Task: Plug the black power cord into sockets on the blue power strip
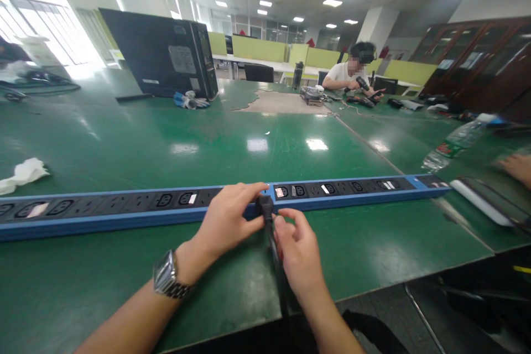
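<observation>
A long blue power strip (365,194) with black sockets lies across the green table in front of me. My left hand (232,211), a watch on its wrist, grips the strip near its middle, with its thumb and index finger on either side of a black plug (265,207). The plug's end is at the strip; I cannot tell whether it sits in a socket. From it a thick black cord (277,265) runs down over the table's near edge. Just below the plug, my right hand (297,246) is closed, its bent fingers at the cord.
A black computer case (157,55) stands behind on the left, gloves (191,100) beside it. White tissue (25,174) lies at left. At right are a tilted plastic bottle (458,141), a white-edged flat object (481,201) and another person's hand (518,168). Across the table sits a person (346,74).
</observation>
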A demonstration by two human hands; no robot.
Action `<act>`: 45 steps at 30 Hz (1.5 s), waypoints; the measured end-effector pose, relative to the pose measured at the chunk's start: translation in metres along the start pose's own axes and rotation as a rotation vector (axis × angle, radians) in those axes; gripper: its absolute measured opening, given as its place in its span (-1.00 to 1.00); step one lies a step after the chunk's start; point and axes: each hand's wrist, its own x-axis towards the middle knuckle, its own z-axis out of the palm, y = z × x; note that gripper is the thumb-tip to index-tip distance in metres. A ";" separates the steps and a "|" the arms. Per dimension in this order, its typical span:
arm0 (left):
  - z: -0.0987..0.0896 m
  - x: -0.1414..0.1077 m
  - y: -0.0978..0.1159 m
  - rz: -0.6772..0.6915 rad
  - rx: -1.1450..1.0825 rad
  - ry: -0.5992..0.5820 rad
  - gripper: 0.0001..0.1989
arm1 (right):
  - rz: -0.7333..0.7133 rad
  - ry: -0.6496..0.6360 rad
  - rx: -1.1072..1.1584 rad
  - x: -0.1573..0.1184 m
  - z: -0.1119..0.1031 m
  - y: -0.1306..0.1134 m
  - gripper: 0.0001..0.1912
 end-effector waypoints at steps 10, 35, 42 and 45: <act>0.011 0.016 -0.004 0.014 0.047 0.039 -0.70 | 0.038 -0.003 -0.266 0.002 -0.050 0.001 -0.48; 0.025 0.018 -0.007 -0.240 -0.056 -0.019 -0.70 | -0.032 0.055 -0.209 0.020 -0.046 0.004 -0.63; 0.021 0.020 -0.014 -0.265 -0.116 -0.056 -0.74 | -0.078 0.093 -0.219 0.043 -0.038 0.009 -0.63; 0.021 0.021 -0.015 -0.235 -0.077 -0.099 -0.75 | -0.077 0.100 -0.262 0.040 -0.044 0.023 -0.62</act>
